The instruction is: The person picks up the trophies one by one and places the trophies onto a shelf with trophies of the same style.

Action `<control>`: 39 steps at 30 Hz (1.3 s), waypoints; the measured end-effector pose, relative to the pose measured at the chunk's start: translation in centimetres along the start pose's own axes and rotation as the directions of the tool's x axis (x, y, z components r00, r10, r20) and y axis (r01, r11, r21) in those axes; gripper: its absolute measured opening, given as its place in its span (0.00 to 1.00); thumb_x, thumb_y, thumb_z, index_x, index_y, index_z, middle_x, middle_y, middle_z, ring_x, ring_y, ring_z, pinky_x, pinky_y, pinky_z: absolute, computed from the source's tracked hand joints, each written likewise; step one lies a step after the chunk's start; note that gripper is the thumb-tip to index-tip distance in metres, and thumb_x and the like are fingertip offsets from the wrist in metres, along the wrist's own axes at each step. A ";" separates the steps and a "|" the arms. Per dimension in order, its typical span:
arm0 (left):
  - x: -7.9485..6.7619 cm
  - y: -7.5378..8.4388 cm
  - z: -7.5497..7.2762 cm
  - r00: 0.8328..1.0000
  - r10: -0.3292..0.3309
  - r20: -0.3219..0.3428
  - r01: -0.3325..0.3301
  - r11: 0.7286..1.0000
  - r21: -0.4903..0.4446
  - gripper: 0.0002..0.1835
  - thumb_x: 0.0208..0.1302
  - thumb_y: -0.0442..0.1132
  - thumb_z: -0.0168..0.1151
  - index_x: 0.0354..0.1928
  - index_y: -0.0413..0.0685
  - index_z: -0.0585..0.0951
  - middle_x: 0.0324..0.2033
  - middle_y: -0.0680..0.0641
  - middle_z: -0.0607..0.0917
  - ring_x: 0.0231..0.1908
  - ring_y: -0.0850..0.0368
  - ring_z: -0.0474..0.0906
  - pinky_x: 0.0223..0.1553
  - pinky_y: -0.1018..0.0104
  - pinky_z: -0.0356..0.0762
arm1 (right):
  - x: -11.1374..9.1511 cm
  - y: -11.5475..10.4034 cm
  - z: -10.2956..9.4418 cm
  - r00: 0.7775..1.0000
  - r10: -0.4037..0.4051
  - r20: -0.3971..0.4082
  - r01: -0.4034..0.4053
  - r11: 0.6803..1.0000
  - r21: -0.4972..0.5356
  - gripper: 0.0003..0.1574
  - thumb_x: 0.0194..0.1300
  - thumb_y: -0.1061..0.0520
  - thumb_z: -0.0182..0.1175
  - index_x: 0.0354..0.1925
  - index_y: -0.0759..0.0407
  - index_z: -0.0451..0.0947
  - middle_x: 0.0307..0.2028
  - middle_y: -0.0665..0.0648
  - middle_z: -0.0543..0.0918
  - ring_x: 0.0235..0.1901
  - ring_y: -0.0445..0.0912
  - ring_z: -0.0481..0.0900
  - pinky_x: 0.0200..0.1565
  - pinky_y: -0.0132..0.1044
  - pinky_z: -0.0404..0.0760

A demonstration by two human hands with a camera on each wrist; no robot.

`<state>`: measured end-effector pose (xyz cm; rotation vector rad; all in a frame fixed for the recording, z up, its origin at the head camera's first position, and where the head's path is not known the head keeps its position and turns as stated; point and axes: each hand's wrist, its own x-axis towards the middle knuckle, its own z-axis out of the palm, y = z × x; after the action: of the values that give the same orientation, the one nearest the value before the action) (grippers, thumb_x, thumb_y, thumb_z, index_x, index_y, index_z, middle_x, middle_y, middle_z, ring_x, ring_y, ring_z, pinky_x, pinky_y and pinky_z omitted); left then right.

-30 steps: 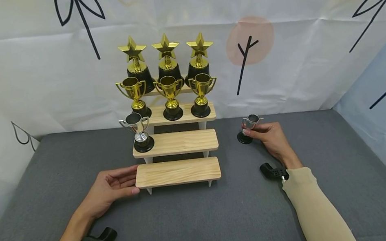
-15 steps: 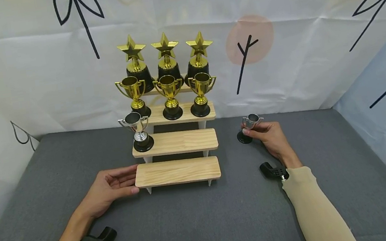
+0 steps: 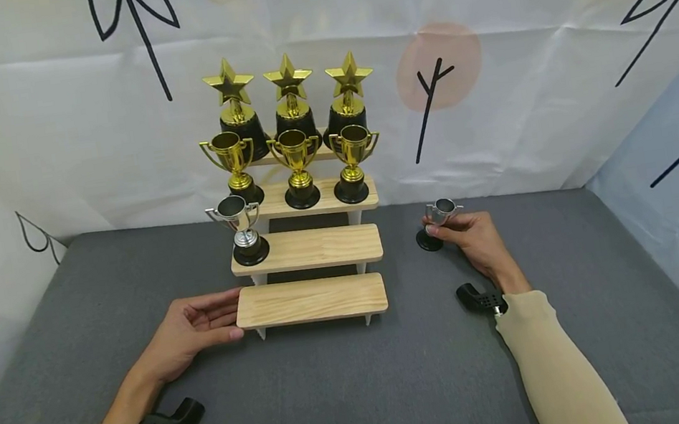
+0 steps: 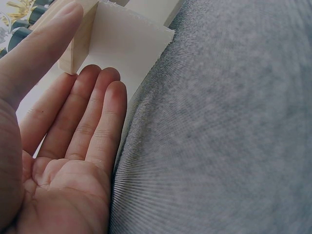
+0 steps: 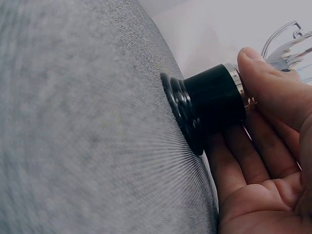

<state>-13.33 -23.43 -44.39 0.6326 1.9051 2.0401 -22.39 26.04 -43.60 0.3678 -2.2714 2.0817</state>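
A silver trophy cup [image 3: 442, 212] with a black base [image 5: 214, 100] stands upright on the grey cloth, right of a stepped wooden stand [image 3: 311, 300]. My right hand [image 3: 477, 243] pinches it at the stem between thumb and fingers. At the stand's left end, my left hand [image 3: 184, 339] touches the lowest shelf with its fingers fairly straight. The left wrist view shows the thumb [image 4: 44, 46] by the shelf's end and the fingertips near a white support [image 4: 124, 44]. Another silver trophy cup [image 3: 243, 229] stands at the left of the second shelf from the bottom.
Three gold trophy cups [image 3: 296, 160] line the shelf above, with three gold star trophies [image 3: 291, 95] on the top shelf behind. Grey cloth [image 3: 339, 393] covers the table. A patterned white backdrop [image 3: 524, 84] rises right behind the stand.
Both hands keep their places and the trophies stay where they were. The whole head view has shifted very slightly.
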 end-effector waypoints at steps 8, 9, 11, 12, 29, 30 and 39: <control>0.0 0.0 0.0 1.000 0.000 -0.003 0.000 1.000 0.001 0.34 0.59 0.17 0.66 0.68 0.20 0.67 0.61 0.50 0.81 0.59 0.54 0.80 0.57 0.60 0.82 | 0.0 -0.2 0.0 1.000 -0.006 0.011 0.006 1.000 0.010 0.17 0.65 0.68 0.68 0.46 0.84 0.81 0.46 0.60 0.88 0.55 0.42 0.83 0.53 0.30 0.84; 0.0 0.0 0.0 1.000 0.000 -0.004 0.000 1.000 0.000 0.34 0.59 0.17 0.66 0.68 0.20 0.67 0.61 0.50 0.81 0.59 0.54 0.80 0.57 0.60 0.82 | 0.0 -0.3 0.0 1.000 -0.007 0.011 0.007 1.000 0.013 0.16 0.65 0.68 0.68 0.46 0.83 0.81 0.45 0.59 0.89 0.55 0.42 0.83 0.53 0.30 0.84; -0.1 0.0 0.0 1.000 -0.002 -0.008 0.002 1.000 0.000 0.34 0.59 0.17 0.66 0.68 0.20 0.67 0.60 0.50 0.81 0.58 0.54 0.80 0.57 0.60 0.82 | 0.1 -0.5 0.1 1.000 -0.010 0.012 0.010 1.000 0.015 0.15 0.65 0.68 0.68 0.46 0.81 0.82 0.45 0.59 0.89 0.55 0.42 0.82 0.54 0.30 0.84; -0.1 0.0 0.0 1.000 -0.002 -0.010 0.002 1.000 0.002 0.34 0.59 0.17 0.66 0.68 0.20 0.67 0.60 0.50 0.82 0.58 0.54 0.80 0.57 0.60 0.82 | 0.1 -0.7 0.1 1.000 -0.011 0.012 0.010 1.000 0.019 0.15 0.65 0.68 0.69 0.46 0.81 0.82 0.45 0.59 0.89 0.55 0.42 0.83 0.54 0.30 0.83; -0.1 0.2 0.0 1.000 0.007 -0.006 -0.007 1.000 -0.002 0.34 0.58 0.17 0.66 0.67 0.19 0.66 0.60 0.50 0.82 0.58 0.54 0.81 0.56 0.61 0.83 | -0.1 -3.6 0.6 1.000 -0.006 0.010 0.006 1.000 0.002 0.21 0.66 0.64 0.69 0.51 0.80 0.80 0.47 0.61 0.88 0.57 0.46 0.81 0.56 0.32 0.83; -0.1 0.2 0.0 1.000 0.006 -0.006 -0.006 1.000 -0.003 0.34 0.59 0.17 0.66 0.67 0.19 0.66 0.60 0.50 0.82 0.58 0.54 0.81 0.56 0.60 0.83 | -0.1 -3.8 0.6 1.000 -0.007 0.012 0.007 1.000 0.000 0.21 0.66 0.64 0.69 0.51 0.80 0.80 0.47 0.61 0.88 0.57 0.46 0.81 0.56 0.32 0.83; 0.0 0.2 0.1 1.000 -0.002 -0.012 0.002 1.000 0.004 0.34 0.58 0.17 0.67 0.67 0.19 0.66 0.60 0.50 0.82 0.58 0.54 0.81 0.56 0.61 0.82 | -0.3 -5.7 0.8 1.000 -0.001 0.007 0.001 1.000 -0.027 0.21 0.66 0.62 0.70 0.51 0.76 0.82 0.47 0.57 0.89 0.60 0.47 0.79 0.56 0.33 0.83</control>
<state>-13.24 -23.36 -44.15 0.6206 1.9162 2.0443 -20.90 24.93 -38.20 0.3753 -2.3000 2.0498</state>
